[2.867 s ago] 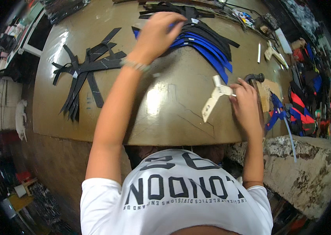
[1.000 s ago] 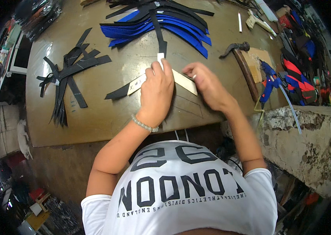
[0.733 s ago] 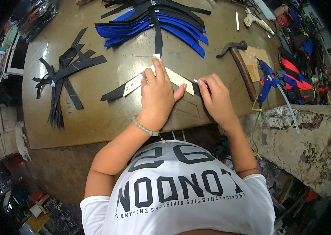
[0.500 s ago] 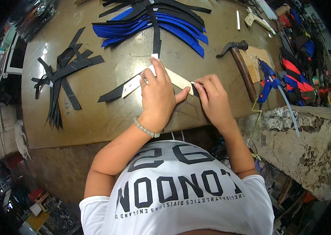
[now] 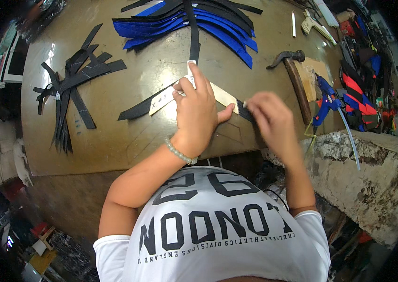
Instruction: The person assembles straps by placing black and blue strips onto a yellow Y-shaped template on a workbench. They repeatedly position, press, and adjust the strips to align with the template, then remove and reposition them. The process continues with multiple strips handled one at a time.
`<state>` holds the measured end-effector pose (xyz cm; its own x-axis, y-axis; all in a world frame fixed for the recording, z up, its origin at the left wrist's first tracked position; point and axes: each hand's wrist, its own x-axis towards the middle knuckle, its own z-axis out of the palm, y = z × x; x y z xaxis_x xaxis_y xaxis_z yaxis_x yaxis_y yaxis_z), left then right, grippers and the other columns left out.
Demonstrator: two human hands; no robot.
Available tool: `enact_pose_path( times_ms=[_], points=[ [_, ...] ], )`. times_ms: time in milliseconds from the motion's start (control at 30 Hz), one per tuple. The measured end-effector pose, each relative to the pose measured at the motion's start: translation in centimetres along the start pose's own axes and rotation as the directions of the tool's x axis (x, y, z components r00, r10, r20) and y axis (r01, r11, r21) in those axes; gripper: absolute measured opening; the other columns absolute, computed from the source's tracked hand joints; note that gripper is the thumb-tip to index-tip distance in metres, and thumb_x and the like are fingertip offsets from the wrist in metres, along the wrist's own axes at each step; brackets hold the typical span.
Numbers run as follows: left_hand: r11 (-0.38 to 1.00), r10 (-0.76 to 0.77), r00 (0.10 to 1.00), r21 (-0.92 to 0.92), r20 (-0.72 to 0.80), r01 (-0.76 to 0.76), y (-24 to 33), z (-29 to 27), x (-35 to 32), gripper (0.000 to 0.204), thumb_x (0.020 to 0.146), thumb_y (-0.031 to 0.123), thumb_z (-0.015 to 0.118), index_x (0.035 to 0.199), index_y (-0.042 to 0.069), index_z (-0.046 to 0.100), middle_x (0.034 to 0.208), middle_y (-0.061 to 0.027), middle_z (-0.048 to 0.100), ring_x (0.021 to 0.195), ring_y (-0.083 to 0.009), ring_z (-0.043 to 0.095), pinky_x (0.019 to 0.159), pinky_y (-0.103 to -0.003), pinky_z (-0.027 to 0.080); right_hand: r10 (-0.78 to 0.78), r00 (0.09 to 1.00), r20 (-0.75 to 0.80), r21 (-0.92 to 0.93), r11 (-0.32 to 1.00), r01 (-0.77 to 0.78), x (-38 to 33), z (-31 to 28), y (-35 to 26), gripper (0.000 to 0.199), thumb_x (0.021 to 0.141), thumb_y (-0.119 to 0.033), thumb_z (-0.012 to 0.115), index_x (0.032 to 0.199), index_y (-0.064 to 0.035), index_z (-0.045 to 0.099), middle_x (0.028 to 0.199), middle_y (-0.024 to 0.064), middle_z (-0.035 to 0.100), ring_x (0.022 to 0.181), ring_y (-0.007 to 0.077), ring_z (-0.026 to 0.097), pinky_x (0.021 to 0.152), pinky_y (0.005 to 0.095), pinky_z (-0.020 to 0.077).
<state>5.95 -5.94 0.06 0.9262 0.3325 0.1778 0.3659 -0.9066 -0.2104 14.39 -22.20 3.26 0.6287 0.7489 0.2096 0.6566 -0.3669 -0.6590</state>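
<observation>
My left hand (image 5: pixel 193 105) lies spread on a cream V-shaped template (image 5: pixel 224 97), fingers reaching up over its peak and thumb pressing its right arm. Under the template is a black fabric piece (image 5: pixel 135 110), which sticks out at both lower ends. A black strap (image 5: pixel 194 40) runs from the peak toward the far stack. My right hand (image 5: pixel 272 117), blurred by motion, is just right of the template's right end. Its fingertips pinch a small white piece of chalk (image 5: pixel 245 104) above the black fabric's right end.
Stacked blue and black fabric pieces (image 5: pixel 222 35) lie at the far middle, a bundle of black strips (image 5: pixel 74 82) at left. On the right are a hammer (image 5: pixel 295 82), a blue glue gun (image 5: pixel 325 103) and a cream tool (image 5: pixel 315 26). Table edge (image 5: pixel 81 172) is close to me.
My right hand has moved a little to the right, away from the template's end, with the chalk. My left hand keeps its hold on the template. The whole view has shifted slightly.
</observation>
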Motion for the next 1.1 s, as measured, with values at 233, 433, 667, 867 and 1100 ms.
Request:
enact_pose_path(
  times_ms=[233,433,667,867,1100],
  points=[
    [0.998,-0.015,0.999,-0.063,0.038,0.017,0.1,0.5,-0.1,0.1,0.072,0.08,0.057,0.122,-0.007,0.063,0.142,-0.0196,0.05,0.092,-0.0301,0.054,0.075,-0.038,0.052,-0.368,0.928,0.049,0.101,0.927,0.362,11.4,5.2,2.2,0.01,0.089,-0.005,0.065,0.097,0.0003,0.068,0.095,0.0162,0.061,0.089,0.0348,0.062,0.079,0.0392,0.0511],
    [0.997,-0.018,0.998,-0.073,0.052,0.021,0.0,0.7,0.0,0.103,0.07,0.082,0.057,0.126,-0.004,0.062,0.14,-0.0188,0.051,0.093,-0.0294,0.054,0.074,-0.04,0.051,-0.469,0.866,0.17,0.045,0.882,0.469,13.6,7.2,2.6,0.014,0.086,-0.004,0.064,0.1,-0.0013,0.069,0.096,0.014,0.062,0.093,0.0337,0.062,0.083,0.0404,0.0505],
    [0.999,-0.004,0.999,-0.053,0.033,0.006,-0.2,0.7,-0.1,0.102,0.072,0.082,0.055,0.126,-0.005,0.062,0.139,-0.0194,0.051,0.092,-0.0297,0.054,0.074,-0.041,0.052,-0.427,0.896,0.118,-0.029,0.901,0.433,12.0,5.6,3.2,0.017,0.087,-0.005,0.064,0.103,-0.0038,0.071,0.096,0.014,0.065,0.092,0.0323,0.064,0.081,0.0388,0.0523],
    [0.993,-0.002,0.999,-0.12,0.04,0.006,-0.5,0.3,-0.3,0.095,0.076,0.074,0.059,0.123,-0.009,0.06,0.139,-0.0214,0.051,0.094,-0.029,0.054,0.081,-0.038,0.053,-0.291,0.954,0.07,0.228,0.936,0.269,11.4,7.1,0.8,0.017,0.089,-0.01,0.067,0.102,-0.0011,0.071,0.096,0.019,0.071,0.086,0.036,0.068,0.077,0.0402,0.0537],
    [0.823,-0.087,0.991,-0.568,-0.101,0.015,-3.9,0.4,-5.8,0.079,0.091,0.05,0.063,0.136,-0.013,0.046,0.142,-0.0265,0.046,0.13,-0.0401,0.045,0.11,-0.046,0.038,-0.346,0.935,0.08,-0.058,0.935,0.35,11.1,7.8,-0.3,0.014,0.091,-0.012,0.064,0.098,-0.0022,0.07,0.09,0.0191,0.07,0.084,0.0382,0.067,0.075,0.0445,0.0527]
  ],
)
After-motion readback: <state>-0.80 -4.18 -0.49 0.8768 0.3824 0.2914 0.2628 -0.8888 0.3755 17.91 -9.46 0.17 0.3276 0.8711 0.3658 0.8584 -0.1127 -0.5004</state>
